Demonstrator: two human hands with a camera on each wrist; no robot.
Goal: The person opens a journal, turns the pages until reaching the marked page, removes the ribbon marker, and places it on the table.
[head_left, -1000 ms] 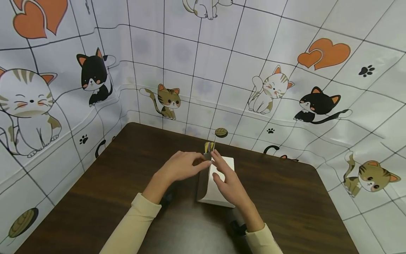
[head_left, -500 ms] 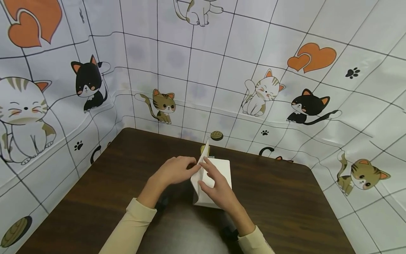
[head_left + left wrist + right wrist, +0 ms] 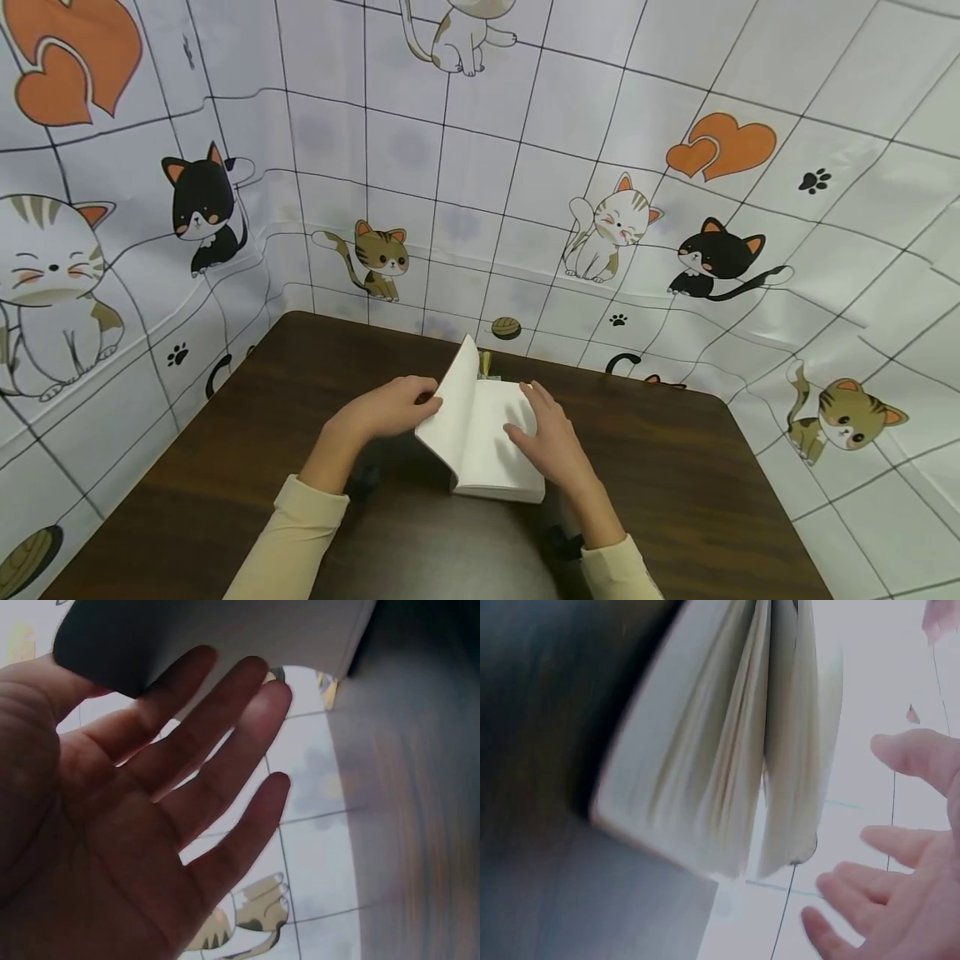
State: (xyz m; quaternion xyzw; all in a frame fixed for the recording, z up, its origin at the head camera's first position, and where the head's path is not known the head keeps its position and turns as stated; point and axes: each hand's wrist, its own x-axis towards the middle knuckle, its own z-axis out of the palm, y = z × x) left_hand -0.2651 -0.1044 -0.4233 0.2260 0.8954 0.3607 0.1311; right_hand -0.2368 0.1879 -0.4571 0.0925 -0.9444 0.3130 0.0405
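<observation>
A notebook (image 3: 498, 442) with blank-looking white pages lies on the brown table, its front cover (image 3: 450, 408) lifted and tilted to the left. My left hand (image 3: 386, 410) holds the cover's left edge, thumb on the inner side. In the left wrist view, the fingers (image 3: 240, 742) extend along the dark outside of the cover. My right hand (image 3: 558, 442) is at the right side of the page block, fingers extended and spread. The right wrist view shows that hand (image 3: 907, 877) apart from the fanned page edges (image 3: 727, 750).
Small yellow objects (image 3: 485, 363), partly hidden, lie just behind the notebook. The wooden table (image 3: 660, 467) ends at a white wall covering (image 3: 465, 150) printed with cats, hearts and grid lines. Dark wrist straps show under both forearms.
The notebook's cover has swung up and over to the left with my left hand. My right hand has moved off the cover toward the right edge of the pages.
</observation>
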